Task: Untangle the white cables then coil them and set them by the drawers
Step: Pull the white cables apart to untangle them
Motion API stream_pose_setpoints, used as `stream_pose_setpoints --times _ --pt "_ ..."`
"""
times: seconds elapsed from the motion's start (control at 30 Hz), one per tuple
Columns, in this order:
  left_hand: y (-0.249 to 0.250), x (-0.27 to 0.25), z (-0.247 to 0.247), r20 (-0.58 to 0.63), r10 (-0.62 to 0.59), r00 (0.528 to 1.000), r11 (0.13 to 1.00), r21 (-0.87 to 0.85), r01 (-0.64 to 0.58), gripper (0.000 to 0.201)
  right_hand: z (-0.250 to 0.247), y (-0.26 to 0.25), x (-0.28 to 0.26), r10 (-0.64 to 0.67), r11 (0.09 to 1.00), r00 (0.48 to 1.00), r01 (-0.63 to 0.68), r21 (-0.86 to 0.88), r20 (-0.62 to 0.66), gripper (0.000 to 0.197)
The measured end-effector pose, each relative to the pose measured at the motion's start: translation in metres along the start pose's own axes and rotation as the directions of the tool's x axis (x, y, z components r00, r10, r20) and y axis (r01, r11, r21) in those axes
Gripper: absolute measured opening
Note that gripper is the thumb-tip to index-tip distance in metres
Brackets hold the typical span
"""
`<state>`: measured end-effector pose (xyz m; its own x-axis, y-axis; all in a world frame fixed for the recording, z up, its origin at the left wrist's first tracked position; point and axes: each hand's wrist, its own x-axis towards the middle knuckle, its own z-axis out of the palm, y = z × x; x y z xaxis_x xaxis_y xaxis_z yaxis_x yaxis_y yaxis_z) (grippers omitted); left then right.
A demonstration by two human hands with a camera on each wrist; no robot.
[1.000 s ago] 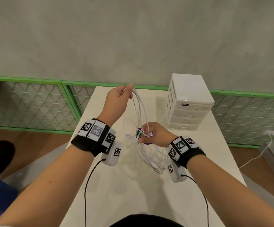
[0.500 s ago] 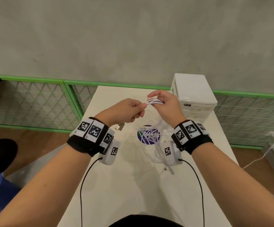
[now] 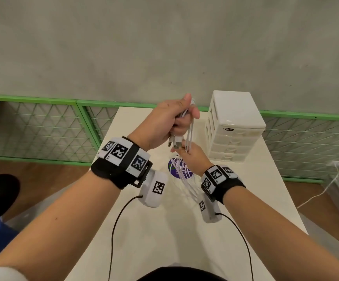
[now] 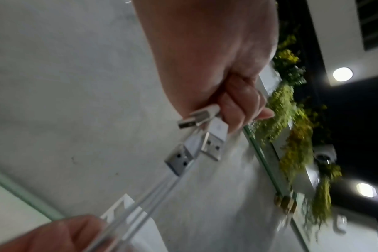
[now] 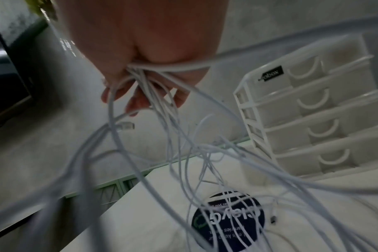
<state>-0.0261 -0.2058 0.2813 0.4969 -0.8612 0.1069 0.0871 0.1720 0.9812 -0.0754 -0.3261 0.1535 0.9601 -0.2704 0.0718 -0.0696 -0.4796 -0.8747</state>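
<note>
Several thin white cables (image 3: pixel 189 138) hang from the clenched left hand (image 3: pixel 165 123), which grips their silver USB plugs (image 4: pixel 205 141); below it, the right hand (image 3: pixel 193 158) closes loosely around the strands. Sliding downward slowly should free snags. The white plastic drawers (image 3: pixel 233 126) stand just right of both hands.

Soft, even indoor light; the head view is sharp but bowed at its edges, both wrist views dimmer, seemingly motion-blurred.

Left grip (image 3: pixel 165 122) fisted high; right grip (image 3: pixel 193 159) curled just below.
</note>
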Motion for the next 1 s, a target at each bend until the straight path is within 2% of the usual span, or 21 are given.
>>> stream_pose_setpoints --times 0.1,0.23,0.3,0.37,0.43,0.47,0.5,0.53,0.57,0.6,0.63,0.67,0.7,0.73,0.8,0.9,1.0 --pt "0.003 0.002 0.004 -0.076 0.056 0.996 0.991 -0.119 -0.065 0.048 -0.001 0.006 0.001 -0.010 1.000 1.000 0.010 -0.014 -0.003 0.023" --pt "0.004 0.009 0.006 -0.169 0.147 0.974 0.967 -0.184 -0.178 0.045 -0.002 0.004 -0.005 0.062 0.996 0.995 -0.057 -0.067 0.083 0.018" --pt "0.002 0.016 0.005 -0.272 0.193 0.943 0.931 -0.253 -0.264 0.041 0.002 -0.001 -0.007 0.071 0.992 0.990 -0.057 -0.111 0.121 0.012" --pt "-0.001 0.025 -0.002 -0.427 0.222 0.877 0.900 -0.257 -0.353 0.036 0.007 -0.007 -0.006 0.085 0.984 0.983 -0.056 -0.171 0.165 0.008" --pt "-0.011 0.033 -0.012 -0.560 0.284 0.778 0.907 -0.107 -0.408 0.031 0.012 -0.015 -0.006 0.076 0.973 0.971 -0.022 -0.231 0.227 0.008" --pt "-0.017 0.035 -0.018 -0.585 0.366 0.724 0.908 0.055 -0.415 0.029 0.013 -0.019 -0.007 0.059 0.965 0.964 0.011 -0.261 0.258 0.009" --pt "-0.025 0.036 -0.023 -0.561 0.479 0.676 0.877 0.269 -0.398 0.027 0.014 -0.023 -0.007 0.042 0.957 0.958 0.042 -0.286 0.282 0.010" --pt "-0.032 0.036 -0.029 -0.480 0.592 0.648 0.791 0.499 -0.353 0.025 0.014 -0.027 -0.008 0.022 0.951 0.954 0.073 -0.302 0.299 0.011" --pt "-0.038 0.036 -0.034 -0.347 0.649 0.677 0.666 0.690 -0.285 0.024 0.012 -0.029 -0.009 -0.002 0.947 0.952 0.101 -0.305 0.306 0.011" --pt "-0.042 0.035 -0.038 -0.223 0.591 0.775 0.545 0.819 -0.180 0.023 0.010 -0.030 -0.009 -0.027 0.946 0.953 0.122 -0.301 0.302 0.011" --pt "-0.043 0.032 -0.041 -0.157 0.411 0.898 0.428 0.903 -0.038 0.023 0.006 -0.028 -0.010 -0.051 0.945 0.956 0.140 -0.296 0.289 0.012" --pt "-0.043 0.027 -0.044 -0.164 0.176 0.971 0.289 0.951 0.109 0.024 0.003 -0.026 -0.010 -0.072 0.944 0.960 0.152 -0.292 0.269 0.015" --pt "-0.044 0.022 -0.047 -0.193 -0.020 0.981 0.179 0.965 0.193 0.025 -0.001 -0.022 -0.011 -0.091 0.945 0.967 0.160 -0.286 0.240 0.018" --pt "-0.045 0.016 -0.049 -0.205 -0.154 0.967 0.162 0.960 0.230 0.026 -0.005 -0.017 -0.011 -0.102 0.947 0.973 0.158 -0.280 0.206 0.020" --pt "-0.050 0.006 -0.049 -0.197 -0.313 0.929 0.257 0.924 0.283 0.038 -0.011 -0.009 -0.010 -0.120 0.955 0.982 0.153 -0.255 0.143 0.018" --pt "-0.056 0.000 -0.045 -0.164 -0.382 0.909 0.300 0.909 0.290 0.049 -0.017 0.000 -0.008 -0.134 0.956 0.988 0.148 -0.254 0.073 0.029" --pt "-0.059 -0.001 -0.048 -0.156 -0.325 0.933 0.336 0.903 0.269 0.051 -0.024 0.006 -0.006 -0.109 0.918 0.994 0.097 -0.384 -0.010 0.056"
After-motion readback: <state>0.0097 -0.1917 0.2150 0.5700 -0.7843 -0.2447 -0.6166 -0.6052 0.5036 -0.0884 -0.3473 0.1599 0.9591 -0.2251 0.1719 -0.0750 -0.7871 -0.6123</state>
